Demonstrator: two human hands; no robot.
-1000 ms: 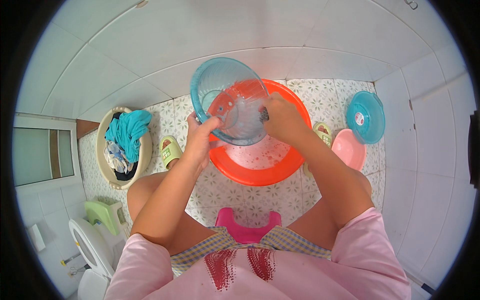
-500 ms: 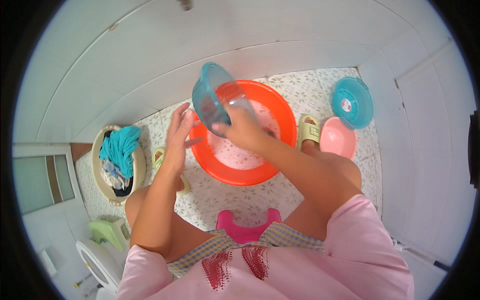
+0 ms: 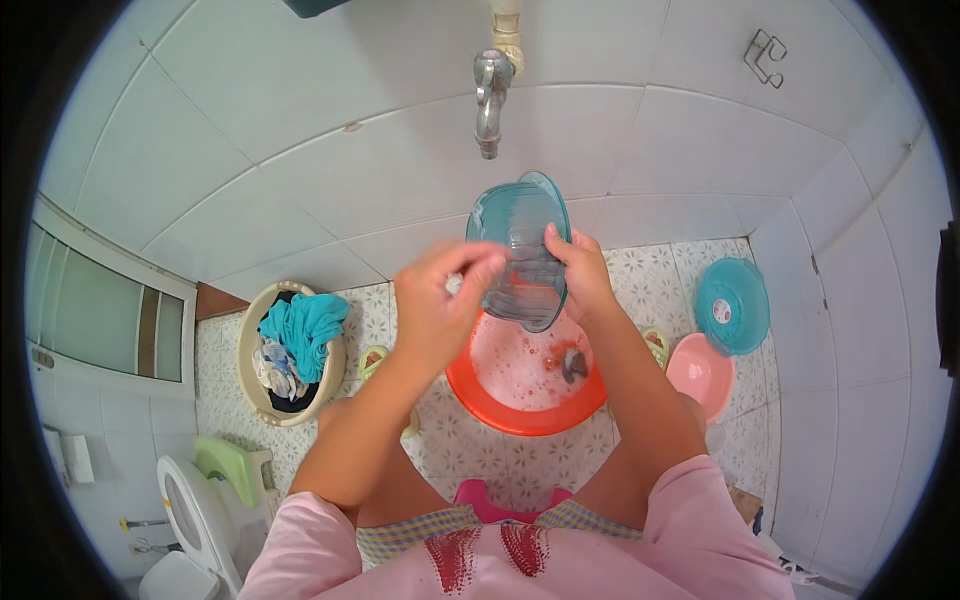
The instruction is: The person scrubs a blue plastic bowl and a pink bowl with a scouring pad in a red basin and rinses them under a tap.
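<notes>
A clear blue plastic basin (image 3: 522,225) is tilted on its side above a large orange tub (image 3: 530,422). My right hand (image 3: 585,275) grips the blue basin by its right side, thumb over the rim. Just in front of the basin's left side is my left hand (image 3: 442,305), its fingers curled together in a pinch; anything between them is hidden, and whether it touches the basin I cannot tell. Pinkish, foamy water fills the tub, and a small dark grey item (image 3: 573,365) sits in it, too unclear to name.
A metal tap (image 3: 490,100) juts from the wall ahead. At left stands a cream laundry basket (image 3: 250,385) with a turquoise garment (image 3: 305,330). To the right are a blue basin (image 3: 735,305) and a pink basin (image 3: 703,375). A pink stool (image 3: 480,500) is beneath me.
The blue basin has moved right, turned, and hangs over the tub's far side. My left hand has gone from spread fingers to curled ones. The view has tilted up, bringing the tap in.
</notes>
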